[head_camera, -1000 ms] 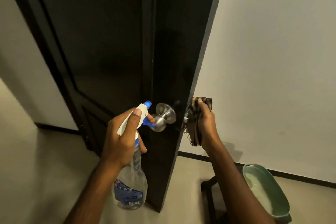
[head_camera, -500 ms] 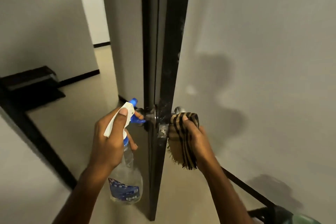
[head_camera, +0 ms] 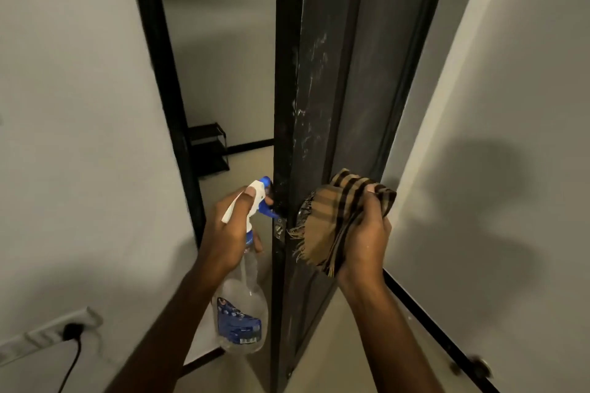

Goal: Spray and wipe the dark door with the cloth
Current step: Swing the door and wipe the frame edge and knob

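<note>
One dark door [head_camera: 319, 89] stands edge-on at centre frame, narrow edge twd the camera, with pale scuffs down that edge and a metal latch plate [head_camera: 279, 231] low on it. R hand [head_camera: 367, 233] has its fingers curled round a bunched tan cloth [head_camera: 332, 220] w/ dark checks and a frayed fringe, pressing it on the door's right face at latch height. L hand [head_camera: 228, 233] grips the neck of a clear spray bottle [head_camera: 242, 313] w/ blue label, one digit lying along the white head. Its blue nozzle [head_camera: 265, 182] is touching or just beside the door edge; can't tell which. Black door frame [head_camera: 159, 57] runs up at left; thru the gap, a black shelf rack [head_camera: 207, 150] sits on the floor. Bottom left, a white power strip [head_camera: 48, 332] on the pale wall has a black plug [head_camera: 72, 329] in it. Black skirting [head_camera: 431, 325] runs along the right wall's foot.
</note>
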